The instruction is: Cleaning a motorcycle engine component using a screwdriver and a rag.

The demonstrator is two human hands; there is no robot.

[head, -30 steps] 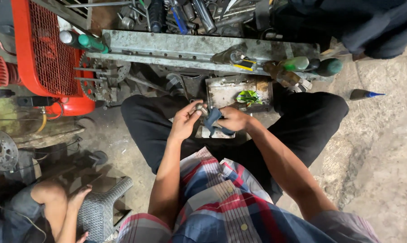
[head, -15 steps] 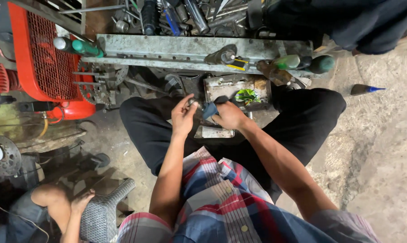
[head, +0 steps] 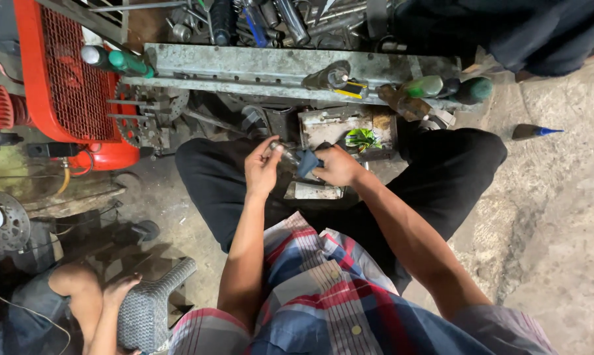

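I sit on the floor in black trousers and a plaid shirt. My left hand [head: 262,169] pinches a small metal part [head: 285,152] between thumb and fingers, above my lap. My right hand [head: 336,165] grips a blue-handled tool [head: 308,163] and holds its tip against that part. The two hands nearly touch. Beneath them a small flat box [head: 313,191] lies on the floor between my legs. What exactly the metal part is cannot be made out.
A grey metal rail [head: 244,66] with bottles and tools crosses ahead. An open tray [head: 349,128] with green bits sits below it. A red machine [head: 60,79] stands left. Another person's hand rests on a grey stool [head: 149,306] at lower left. A blue-tipped screwdriver [head: 533,131] lies right.
Both hands stayed together over my lap with only small shifts of the fingers and tool. The view drifted slightly. The other person at lower left moved a hand onto the stool.
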